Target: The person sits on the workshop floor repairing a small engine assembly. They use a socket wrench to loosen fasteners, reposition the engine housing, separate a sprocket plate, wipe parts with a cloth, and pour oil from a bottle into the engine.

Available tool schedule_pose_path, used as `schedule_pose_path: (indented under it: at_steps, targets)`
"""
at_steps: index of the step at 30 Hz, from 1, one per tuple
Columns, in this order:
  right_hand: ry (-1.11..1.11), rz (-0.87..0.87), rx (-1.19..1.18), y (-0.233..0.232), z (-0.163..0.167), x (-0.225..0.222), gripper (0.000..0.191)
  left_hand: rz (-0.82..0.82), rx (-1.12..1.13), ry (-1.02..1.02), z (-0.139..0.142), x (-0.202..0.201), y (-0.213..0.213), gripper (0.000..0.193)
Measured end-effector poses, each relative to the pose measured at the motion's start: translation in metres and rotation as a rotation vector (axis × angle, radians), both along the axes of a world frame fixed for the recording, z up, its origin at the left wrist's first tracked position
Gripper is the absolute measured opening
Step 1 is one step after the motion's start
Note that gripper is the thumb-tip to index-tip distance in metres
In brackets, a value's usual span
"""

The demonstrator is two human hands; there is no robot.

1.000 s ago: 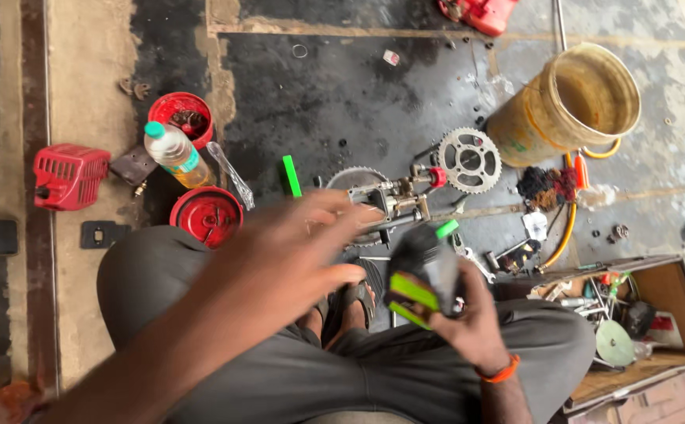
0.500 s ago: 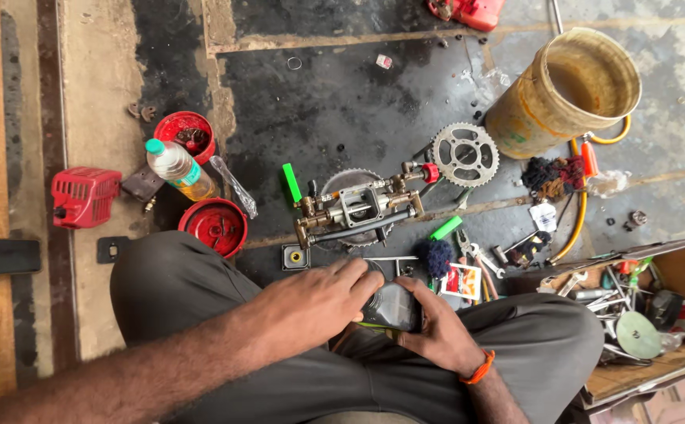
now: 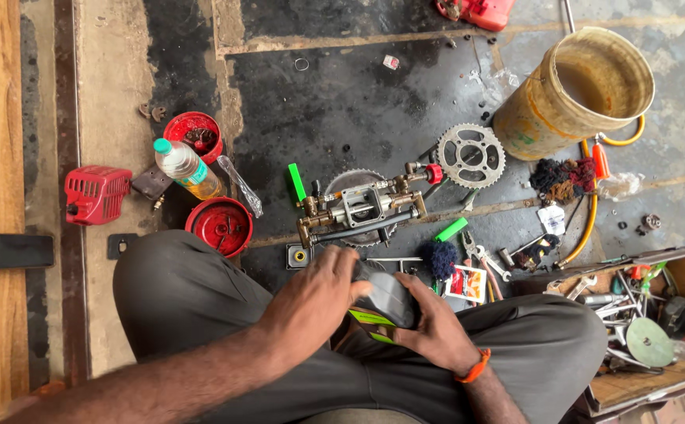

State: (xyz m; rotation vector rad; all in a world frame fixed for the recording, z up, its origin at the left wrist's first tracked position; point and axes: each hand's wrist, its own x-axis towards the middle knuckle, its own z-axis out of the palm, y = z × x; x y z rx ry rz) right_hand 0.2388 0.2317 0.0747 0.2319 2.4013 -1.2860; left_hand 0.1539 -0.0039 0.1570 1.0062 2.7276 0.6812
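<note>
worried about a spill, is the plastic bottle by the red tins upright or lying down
Lying down: the plastic bottle rests on its side on the floor, green cap on, pointing up-left.

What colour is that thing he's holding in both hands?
The handheld object is dark grey with bright lime-green trim along its lower edge, as the head view shows.

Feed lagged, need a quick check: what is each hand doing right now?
Left hand: fingers closed over the grey-and-green device.
Right hand: gripping the same device from below.

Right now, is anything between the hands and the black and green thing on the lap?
No. Both hands are already on the black and green part: the left hand covers its left side and the right hand cups it from the right.
</note>
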Motion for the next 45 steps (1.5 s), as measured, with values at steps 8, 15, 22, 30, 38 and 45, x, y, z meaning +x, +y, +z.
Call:
schedule_pose_path:
  at_steps: [8,15,22,30,38,45]
  targets:
    - [0.216,0.060,0.085,-0.008,0.008,-0.001,0.084,-0.112,0.194,0.102,0.001,-0.009,-0.002,0.073]
    - [0.254,0.072,0.120,-0.003,0.014,-0.006,0.078,0.099,-0.444,-0.440,0.007,-0.015,-0.012,0.058]
    - [0.279,0.153,0.100,-0.006,0.013,-0.006,0.075,-0.311,0.044,0.037,-0.009,-0.010,-0.017,0.036]
    - [0.232,0.187,0.141,-0.009,0.008,-0.003,0.080,-0.166,0.354,0.041,-0.013,-0.012,-0.022,0.053]
    - [0.285,0.190,0.112,-0.008,0.006,-0.005,0.079,-0.029,-0.180,-0.270,-0.022,-0.017,-0.026,0.058]
    - [0.229,0.187,0.116,-0.011,0.013,-0.008,0.078,-0.315,0.149,-0.015,-0.010,-0.023,-0.028,0.058]
